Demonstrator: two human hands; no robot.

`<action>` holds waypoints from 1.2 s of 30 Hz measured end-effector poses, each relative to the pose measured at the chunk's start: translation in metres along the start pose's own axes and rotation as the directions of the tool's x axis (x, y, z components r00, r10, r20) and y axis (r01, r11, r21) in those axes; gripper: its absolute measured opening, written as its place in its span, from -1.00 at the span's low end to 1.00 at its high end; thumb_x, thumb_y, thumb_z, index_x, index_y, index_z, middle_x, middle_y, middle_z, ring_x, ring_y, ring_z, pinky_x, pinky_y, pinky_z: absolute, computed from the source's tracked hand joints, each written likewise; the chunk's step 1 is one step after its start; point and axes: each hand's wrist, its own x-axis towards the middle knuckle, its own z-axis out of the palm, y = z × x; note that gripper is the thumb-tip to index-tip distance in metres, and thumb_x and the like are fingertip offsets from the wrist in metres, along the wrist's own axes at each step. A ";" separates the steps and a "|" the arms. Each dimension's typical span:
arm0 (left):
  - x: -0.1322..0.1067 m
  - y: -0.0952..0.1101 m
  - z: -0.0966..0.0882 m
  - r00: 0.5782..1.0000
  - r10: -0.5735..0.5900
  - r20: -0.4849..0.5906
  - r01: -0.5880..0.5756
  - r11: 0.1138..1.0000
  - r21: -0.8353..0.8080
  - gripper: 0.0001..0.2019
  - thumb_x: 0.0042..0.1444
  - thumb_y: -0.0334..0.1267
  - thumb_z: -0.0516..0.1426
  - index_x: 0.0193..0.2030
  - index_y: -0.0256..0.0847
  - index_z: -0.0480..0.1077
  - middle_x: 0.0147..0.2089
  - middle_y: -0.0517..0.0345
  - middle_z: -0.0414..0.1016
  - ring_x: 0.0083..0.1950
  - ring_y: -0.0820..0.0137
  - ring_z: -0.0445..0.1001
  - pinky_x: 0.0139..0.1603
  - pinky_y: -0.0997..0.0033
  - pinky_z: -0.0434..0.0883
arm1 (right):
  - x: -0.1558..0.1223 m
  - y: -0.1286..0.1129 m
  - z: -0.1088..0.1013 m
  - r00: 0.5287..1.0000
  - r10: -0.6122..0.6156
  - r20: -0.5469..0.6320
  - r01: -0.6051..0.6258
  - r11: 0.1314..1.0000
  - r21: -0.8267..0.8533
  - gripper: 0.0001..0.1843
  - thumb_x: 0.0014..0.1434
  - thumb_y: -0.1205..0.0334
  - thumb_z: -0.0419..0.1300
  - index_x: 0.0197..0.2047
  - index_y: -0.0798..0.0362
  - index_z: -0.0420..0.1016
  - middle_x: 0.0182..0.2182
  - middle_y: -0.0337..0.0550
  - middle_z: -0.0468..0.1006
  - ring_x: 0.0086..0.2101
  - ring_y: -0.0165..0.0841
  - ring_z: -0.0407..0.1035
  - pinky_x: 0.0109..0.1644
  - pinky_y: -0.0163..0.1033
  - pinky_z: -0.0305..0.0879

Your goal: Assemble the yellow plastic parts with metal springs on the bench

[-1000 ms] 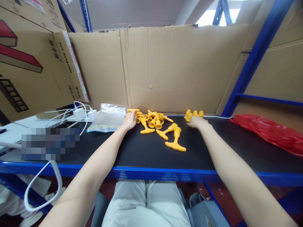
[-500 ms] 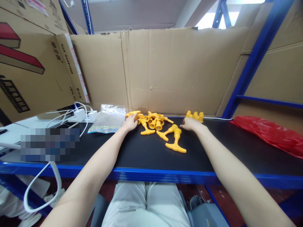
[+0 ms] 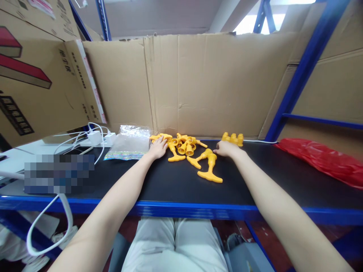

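My left hand point(image 3: 159, 148) lies over the left end of a heap of yellow plastic pieces point(image 3: 189, 145). Its fingers are stretched out and touch a yellow T-shaped handle point(image 3: 165, 135) there. Several pieces in the heap have flared, hollow cup ends. Nearer to me lies a T-handled yellow piece point(image 3: 210, 169) with its crossbar toward me; another T-handled piece point(image 3: 198, 158) touches its upper end. My right hand point(image 3: 227, 148) rests to the right of these, fingers loosely bent and pointing left, with nothing visible in them. Just behind it stand several short yellow pieces point(image 3: 233, 138), partly hidden by the hand.
A clear plastic bag point(image 3: 129, 141) lies left of the heap. White chargers point(image 3: 96, 137) and cables are farther left, beside a blurred-out patch. A red plastic bag point(image 3: 320, 158) lies on the right. Cardboard point(image 3: 215, 83) walls the back of the black tabletop point(image 3: 176, 185).
My left hand has shifted slightly to the right over the heap, with its fingers reaching farther forward. My right hand has moved a little left. The yellow pieces look unmoved.
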 end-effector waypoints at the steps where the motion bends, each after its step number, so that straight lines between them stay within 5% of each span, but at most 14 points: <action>1: 0.000 0.001 0.000 1.000 0.001 0.007 -0.001 1.000 -0.002 -0.48 0.26 -0.13 -0.22 0.27 -0.31 0.15 0.40 -0.11 -0.11 0.40 0.18 -0.09 0.34 0.12 -0.04 | 0.000 0.000 0.000 1.000 0.000 -0.004 0.000 1.000 0.001 -0.62 0.20 0.08 0.08 -0.01 0.10 0.47 0.02 0.17 0.43 -0.01 -0.08 0.34 -0.04 -0.06 0.26; 13: -0.011 0.013 -0.010 1.000 -0.030 -0.009 0.031 0.995 0.099 -0.56 0.10 -0.08 0.04 0.05 -0.33 0.29 0.40 -0.21 -0.14 0.41 0.10 -0.14 0.32 0.00 -0.02 | 0.001 0.000 0.000 1.000 -0.019 -0.017 0.019 1.000 0.020 -0.63 0.19 0.09 0.08 -0.01 0.07 0.46 0.02 0.13 0.44 0.00 -0.08 0.34 -0.03 -0.03 0.25; 36: -0.015 0.028 -0.013 0.990 0.089 -0.105 -0.084 0.995 0.050 -0.76 0.06 -0.17 0.09 -0.18 -0.25 0.38 0.31 -0.19 0.11 0.29 0.07 0.15 0.32 -0.09 -0.08 | 0.002 -0.001 0.001 0.999 -0.047 -0.016 0.048 0.999 0.020 -0.65 0.19 0.07 0.10 -0.04 0.04 0.49 0.00 0.11 0.46 -0.02 -0.07 0.35 -0.04 -0.03 0.26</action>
